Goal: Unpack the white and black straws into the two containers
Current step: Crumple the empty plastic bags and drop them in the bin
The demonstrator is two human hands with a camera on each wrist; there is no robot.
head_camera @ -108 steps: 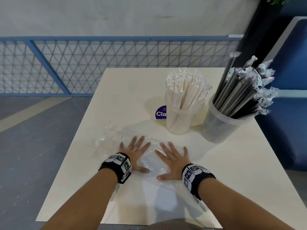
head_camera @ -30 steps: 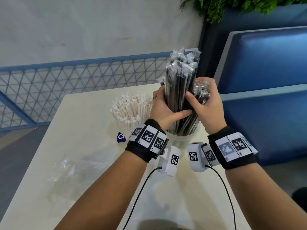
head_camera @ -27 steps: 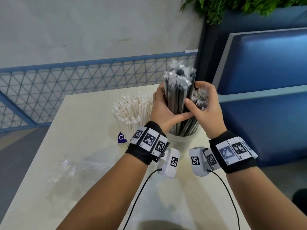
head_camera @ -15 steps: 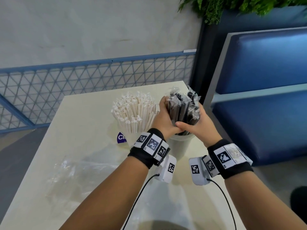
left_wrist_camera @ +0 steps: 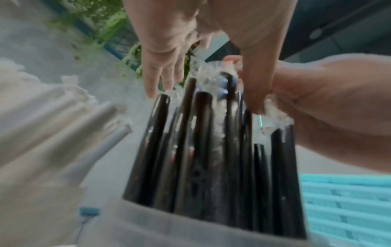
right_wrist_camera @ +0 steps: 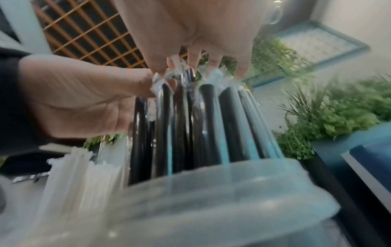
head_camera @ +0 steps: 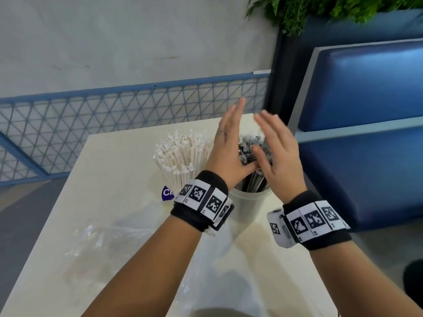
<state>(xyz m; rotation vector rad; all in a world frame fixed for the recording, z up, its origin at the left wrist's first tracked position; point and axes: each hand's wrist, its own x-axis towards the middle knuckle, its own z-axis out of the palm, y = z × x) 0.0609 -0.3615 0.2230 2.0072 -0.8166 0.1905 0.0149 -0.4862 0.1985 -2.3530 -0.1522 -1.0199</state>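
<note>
From the head view, the left hand [head_camera: 229, 147] and the right hand [head_camera: 278, 154] are up over the black straws [head_camera: 251, 147]. Both hands have straight, spread fingers and hold nothing. The thumbs lie on the tops of the black straws. The black straws stand in a clear cup [head_camera: 248, 204] on the table [head_camera: 109, 184]. Just beside them on the left, the white straws [head_camera: 183, 156] stand up in a bunch; their cup is hidden. An empty clear bag [head_camera: 109, 243] lies flat on the table, nearer the person.

From the left wrist view, the black straws [left_wrist_camera: 201, 150] stand in the clear cup [left_wrist_camera: 190, 225]. The left hand [left_wrist_camera: 180, 41] is wide open above them, and the right hand [left_wrist_camera: 328, 108] touches their crinkly tops. The picture is blurry.

From the right wrist view, the right hand [right_wrist_camera: 201, 33] is open, with fingertips just at the straw tops. The left hand [right_wrist_camera: 84, 97] presses the tops from the side. The black straws [right_wrist_camera: 190, 125] are in the clear cup [right_wrist_camera: 211, 200], and the white straws [right_wrist_camera: 84, 175] are beside it.
</note>
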